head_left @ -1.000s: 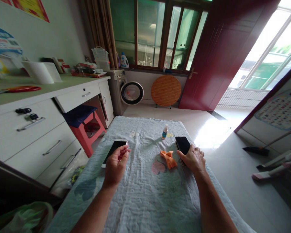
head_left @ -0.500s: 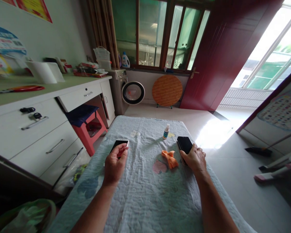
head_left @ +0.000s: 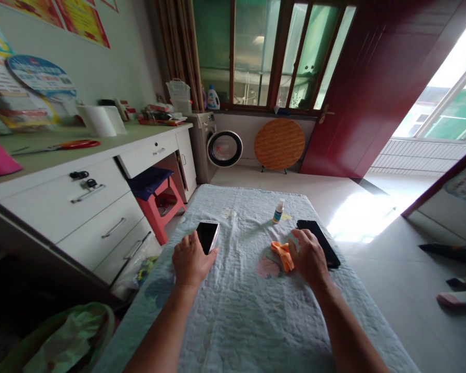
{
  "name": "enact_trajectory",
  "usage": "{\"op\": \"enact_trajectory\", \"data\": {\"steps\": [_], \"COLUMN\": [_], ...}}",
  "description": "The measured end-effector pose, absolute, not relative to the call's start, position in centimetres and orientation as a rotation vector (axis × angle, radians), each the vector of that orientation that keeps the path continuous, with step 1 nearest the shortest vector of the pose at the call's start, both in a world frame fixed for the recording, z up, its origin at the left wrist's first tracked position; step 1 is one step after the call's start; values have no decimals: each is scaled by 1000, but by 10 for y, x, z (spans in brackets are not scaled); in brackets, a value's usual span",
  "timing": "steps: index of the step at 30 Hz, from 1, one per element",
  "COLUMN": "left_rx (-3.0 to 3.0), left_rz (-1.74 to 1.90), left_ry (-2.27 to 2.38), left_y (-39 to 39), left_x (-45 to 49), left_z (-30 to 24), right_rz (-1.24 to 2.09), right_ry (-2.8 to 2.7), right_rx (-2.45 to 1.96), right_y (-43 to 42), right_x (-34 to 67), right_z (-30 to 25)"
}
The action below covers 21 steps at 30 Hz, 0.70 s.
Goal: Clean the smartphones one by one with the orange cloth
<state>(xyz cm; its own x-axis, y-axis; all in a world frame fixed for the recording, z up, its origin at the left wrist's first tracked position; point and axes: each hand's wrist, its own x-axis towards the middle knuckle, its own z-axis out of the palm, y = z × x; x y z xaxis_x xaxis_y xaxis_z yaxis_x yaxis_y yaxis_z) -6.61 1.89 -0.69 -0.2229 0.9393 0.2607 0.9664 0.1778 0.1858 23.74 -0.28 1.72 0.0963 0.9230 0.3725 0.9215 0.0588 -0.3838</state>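
A white-edged smartphone (head_left: 208, 234) with a dark screen lies at the left of the cloth-covered table. My left hand (head_left: 192, 261) is closed around its near end, thumb along the right edge and fingers at the left. Over on the right, a black smartphone (head_left: 325, 241) rests flat near the table edge. My right hand (head_left: 309, 256) is just left of it, fingers apart and loosely curved, holding nothing. An orange cloth (head_left: 282, 256) lies crumpled beside those fingertips. Beyond the cloth stands a small spray bottle (head_left: 278, 212) with a white top.
A light blue quilted cover (head_left: 236, 305) spreads over the table. To the left are a white drawer desk (head_left: 97, 202) and a pink stool (head_left: 166, 204). A green bin (head_left: 108, 326) stands low at the left. Behind are a washing machine (head_left: 200, 140) and a round wooden tabletop (head_left: 279, 145).
My left hand has gone from a pinch over the white smartphone to a grip around its near end. My right hand has let go of the black smartphone and shifted left toward the orange cloth.
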Motion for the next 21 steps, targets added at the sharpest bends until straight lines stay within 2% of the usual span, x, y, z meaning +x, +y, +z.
{"op": "enact_trajectory", "data": {"steps": [13,21], "left_rx": [-1799,-1742], "left_rz": [-423,-617], "left_ry": [-2531,-2308], "left_y": [23,18], "left_x": [-68,-63], "left_z": [1,9], "right_rz": [-55,108], "right_ry": [-1912,-2033], "right_rx": [-2034,-2038], "right_y": [-5,-6], "right_x": [218,211], "right_z": [7,5]}}
